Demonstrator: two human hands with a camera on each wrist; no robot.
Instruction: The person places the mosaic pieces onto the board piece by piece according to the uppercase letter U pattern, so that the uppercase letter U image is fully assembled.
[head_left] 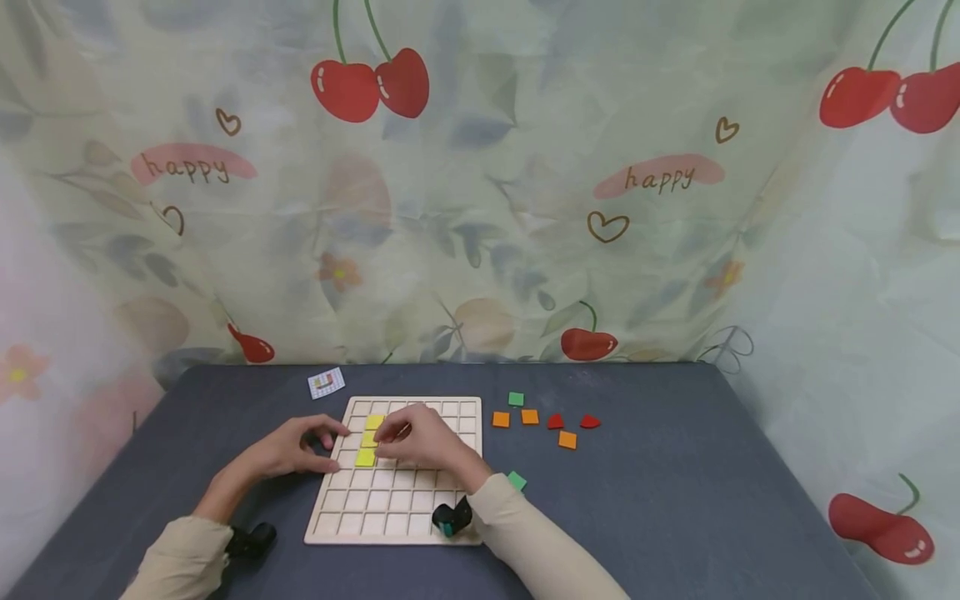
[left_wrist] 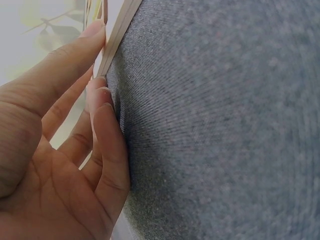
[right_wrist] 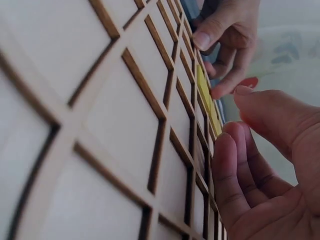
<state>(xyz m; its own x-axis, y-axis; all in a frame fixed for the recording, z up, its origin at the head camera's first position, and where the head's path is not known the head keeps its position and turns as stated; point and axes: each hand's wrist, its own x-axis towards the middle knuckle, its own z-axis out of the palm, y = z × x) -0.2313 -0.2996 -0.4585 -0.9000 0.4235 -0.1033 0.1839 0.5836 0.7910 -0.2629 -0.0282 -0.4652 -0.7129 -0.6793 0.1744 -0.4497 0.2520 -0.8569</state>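
Note:
A wooden grid board (head_left: 390,529) lies on the dark table, divided into square cells. Three yellow square tiles (head_left: 365,457) sit in a column near its left side; the right wrist view shows yellow tiles (right_wrist: 204,90) edge-on. My left hand (head_left: 292,446) is at the board's left edge, with thumb and fingertips touching the rim (left_wrist: 117,37). Over the board, just right of the yellow tiles, is my right hand (head_left: 423,437). Its thumb (right_wrist: 270,112) stands apart from the loosely bent fingers (right_wrist: 227,172), and nothing shows between them.
Right of the board lie orange square tiles (head_left: 567,440), red pieces (head_left: 590,422) and a green tile (head_left: 516,399). Another green tile (head_left: 517,481) is partly behind the right forearm. A small patterned card (head_left: 326,383) lies beyond the board's far left corner. A printed curtain (head_left: 465,250) hangs behind the table.

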